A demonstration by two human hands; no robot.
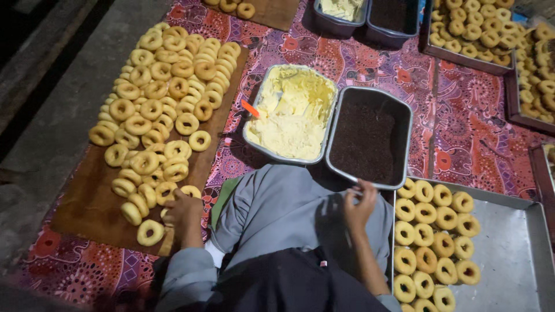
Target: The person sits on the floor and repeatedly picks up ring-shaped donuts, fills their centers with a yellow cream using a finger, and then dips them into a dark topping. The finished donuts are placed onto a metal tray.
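1. Lap nearest cam: grey clothing over dark cloth, person seated on patterned floor cloth [462, 124], everything within arm's reach.
2. Left hand [184, 212] down on the brown board [81, 202], fingers curled over a plain doughnut [189, 192] at the near edge of the pile. Closed around it, looks like a pick-up grip.
3. Right hand [358, 207] raised at the near rim of the sprinkle tray [367, 137], fingers pinched narrow. Can't tell if it holds anything, too dark.
4. Cream tray [292, 112] and sprinkle tray sit touching, dead centre in front of the lap, w/ an orange-handled spreader [251, 108] stuck in the cream. Judged: toppings central so both hands reach them.
5. Metal tray [514, 242] to the right: doughnuts in neat rows, left side only, rest bare. Judged: rows keep them apart.
6. Counts: 2 topping trays near, 2 more dark tubs far back, 1 brown board near. Board pile approx 60+, overlapping, no exact count. Metal tray approx 17 visible, some cut off. More trays of doughnuts top right.
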